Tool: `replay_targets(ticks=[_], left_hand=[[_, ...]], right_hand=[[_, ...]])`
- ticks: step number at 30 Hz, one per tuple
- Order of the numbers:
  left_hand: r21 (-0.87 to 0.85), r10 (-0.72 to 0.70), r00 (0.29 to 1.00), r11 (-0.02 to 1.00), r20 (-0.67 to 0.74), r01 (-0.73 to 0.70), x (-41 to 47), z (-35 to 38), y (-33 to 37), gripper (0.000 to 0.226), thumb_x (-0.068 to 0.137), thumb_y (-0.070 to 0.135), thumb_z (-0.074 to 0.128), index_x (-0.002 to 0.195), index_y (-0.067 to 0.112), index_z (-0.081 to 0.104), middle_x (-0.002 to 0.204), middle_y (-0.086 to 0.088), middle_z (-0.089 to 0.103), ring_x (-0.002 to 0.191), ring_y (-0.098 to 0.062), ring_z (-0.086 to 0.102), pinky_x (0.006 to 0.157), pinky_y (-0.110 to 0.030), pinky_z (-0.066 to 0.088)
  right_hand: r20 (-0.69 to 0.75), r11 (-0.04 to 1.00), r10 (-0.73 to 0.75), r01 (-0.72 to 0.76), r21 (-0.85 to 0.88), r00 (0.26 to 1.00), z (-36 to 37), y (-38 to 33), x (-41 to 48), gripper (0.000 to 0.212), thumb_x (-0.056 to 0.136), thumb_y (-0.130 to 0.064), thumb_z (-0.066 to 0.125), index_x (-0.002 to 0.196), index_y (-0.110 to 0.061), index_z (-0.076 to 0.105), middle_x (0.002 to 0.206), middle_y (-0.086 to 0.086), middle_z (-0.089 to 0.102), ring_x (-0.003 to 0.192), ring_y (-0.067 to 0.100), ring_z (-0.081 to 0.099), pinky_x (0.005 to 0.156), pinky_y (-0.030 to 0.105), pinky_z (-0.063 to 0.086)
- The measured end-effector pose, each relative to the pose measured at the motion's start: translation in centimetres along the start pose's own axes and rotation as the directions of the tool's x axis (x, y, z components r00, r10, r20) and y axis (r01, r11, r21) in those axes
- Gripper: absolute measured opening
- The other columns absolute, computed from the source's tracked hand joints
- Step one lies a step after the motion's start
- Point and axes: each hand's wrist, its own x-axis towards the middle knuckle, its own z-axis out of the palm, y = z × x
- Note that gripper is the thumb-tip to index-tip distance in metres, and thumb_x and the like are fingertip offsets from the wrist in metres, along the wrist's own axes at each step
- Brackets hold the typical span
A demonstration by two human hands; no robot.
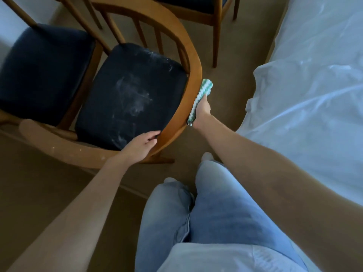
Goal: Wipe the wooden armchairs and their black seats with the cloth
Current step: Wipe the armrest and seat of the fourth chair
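The wiping of the frame is judged to be in hand: a green-and-white ribbed cloth [204, 89] is grasped in the right hand [203, 107] and pressed against the outer face of the curved wooden back rail [194, 61] of the nearest armchair. The rail is steadied by the left hand [140, 145], its fingers laid loosely across it, gripping nothing. Next, the cloth should be drawn along the curve with even pressure. The padded black seat [133, 95] is marked with whitish dusty smears and is judged still unwiped.

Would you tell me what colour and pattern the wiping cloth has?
The cloth has green and white wavy stripes, seen in the head view, the only one.
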Motion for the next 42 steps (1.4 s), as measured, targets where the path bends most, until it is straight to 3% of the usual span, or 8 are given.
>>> replay_targets(ticks=[8, 12, 20, 25, 31, 35, 38, 42], left_hand=[[0.039, -0.074, 0.993, 0.996, -0.091, 0.078, -1.2, 0.2, -3.0, 0.04, 0.101, 0.025, 0.038, 0.141, 0.024, 0.04, 0.145, -0.002, 0.042, 0.132, -0.02, 0.039, 0.109, -0.037, 0.034], [0.045, -0.068, 0.992, 0.996, -0.109, 0.073, -1.9, 0.0, -4.0, 0.04, 0.101, 0.026, 0.037, 0.141, 0.021, 0.04, 0.146, -0.004, 0.04, 0.134, -0.021, 0.038, 0.107, -0.034, 0.032], [-0.005, -0.026, 0.993, 1.0, -0.114, 0.026, -1.9, -0.3, -4.4, 0.036, 0.101, 0.024, 0.041, 0.134, 0.013, 0.049, 0.135, -0.007, 0.054, 0.121, -0.023, 0.05, 0.093, -0.03, 0.037], [0.016, -0.036, 0.991, 0.999, -0.131, 0.039, -1.9, -0.3, -4.5, 0.039, 0.101, 0.024, 0.038, 0.139, 0.014, 0.044, 0.142, -0.007, 0.046, 0.129, -0.023, 0.043, 0.102, -0.033, 0.034], [-0.022, -0.078, 0.988, 0.997, -0.134, 0.076, -2.2, -0.4, -5.3, 0.04, 0.102, 0.027, 0.036, 0.141, 0.022, 0.04, 0.145, -0.004, 0.041, 0.133, -0.021, 0.038, 0.104, -0.031, 0.033], [-0.063, -0.083, 0.987, 0.995, -0.138, 0.075, -2.4, -0.3, -5.6, 0.04, 0.102, 0.028, 0.035, 0.141, 0.023, 0.04, 0.144, -0.003, 0.043, 0.132, -0.019, 0.04, 0.105, -0.032, 0.034], [-0.076, -0.076, 0.987, 0.995, -0.139, 0.066, -2.4, -0.5, -5.6, 0.04, 0.102, 0.027, 0.036, 0.141, 0.021, 0.039, 0.144, -0.004, 0.043, 0.132, -0.02, 0.039, 0.106, -0.033, 0.034], [-0.055, -0.059, 0.983, 0.997, -0.174, 0.05, -2.7, -0.8, -6.1, 0.038, 0.102, 0.027, 0.036, 0.139, 0.023, 0.042, 0.145, -0.004, 0.042, 0.133, -0.021, 0.039, 0.101, -0.029, 0.032]], right_hand=[[0.019, 0.965, 0.206, -0.206, 0.159, 0.978, -0.2, 8.0, -2.4, 0.06, 0.096, -0.057, 0.028, 0.141, -0.019, 0.038, 0.136, 0.007, 0.051, 0.123, 0.028, 0.05, 0.106, 0.043, 0.04], [0.024, 0.946, 0.267, -0.267, 0.185, 0.963, 0.8, 10.9, -4.2, 0.063, 0.096, -0.056, 0.028, 0.145, -0.017, 0.031, 0.144, 0.008, 0.042, 0.131, 0.029, 0.042, 0.111, 0.042, 0.033], [0.034, 0.996, 0.086, -0.086, -0.009, 0.996, 2.8, 15.5, -4.9, 0.069, 0.093, -0.056, 0.037, 0.15, -0.028, 0.008, 0.143, 0.008, 0.041, 0.128, 0.029, 0.044, 0.108, 0.048, 0.036], [0.015, 0.996, 0.085, -0.085, 0.002, 0.996, 2.3, 14.6, -3.6, 0.069, 0.092, -0.057, 0.04, 0.149, -0.026, 0.015, 0.136, 0.007, 0.048, 0.12, 0.027, 0.05, 0.104, 0.047, 0.04], [0.08, 0.984, -0.14, 0.148, -0.097, 0.987, -0.5, 10.0, -2.4, 0.058, 0.097, -0.045, 0.041, 0.148, -0.028, 0.02, 0.14, 0.004, 0.046, 0.124, 0.024, 0.047, 0.107, 0.044, 0.037], [0.073, 0.953, -0.256, 0.265, -0.148, 0.964, -1.0, 6.9, -2.8, 0.056, 0.097, -0.037, 0.045, 0.148, -0.026, 0.024, 0.138, 0.001, 0.047, 0.122, 0.02, 0.048, 0.099, 0.035, 0.038], [0.05, 0.944, -0.266, 0.271, -0.187, 0.963, -0.4, 7.6, -3.4, 0.059, 0.098, -0.039, 0.043, 0.149, -0.027, 0.017, 0.14, 0.0, 0.045, 0.125, 0.02, 0.047, 0.095, 0.031, 0.037], [0.001, 0.963, -0.144, 0.141, -0.229, 0.99, 0.7, 11.8, -3.9, 0.065, 0.098, -0.043, 0.04, 0.15, -0.028, 0.004, 0.142, 0.002, 0.042, 0.127, 0.023, 0.044, 0.103, 0.037, 0.037]])
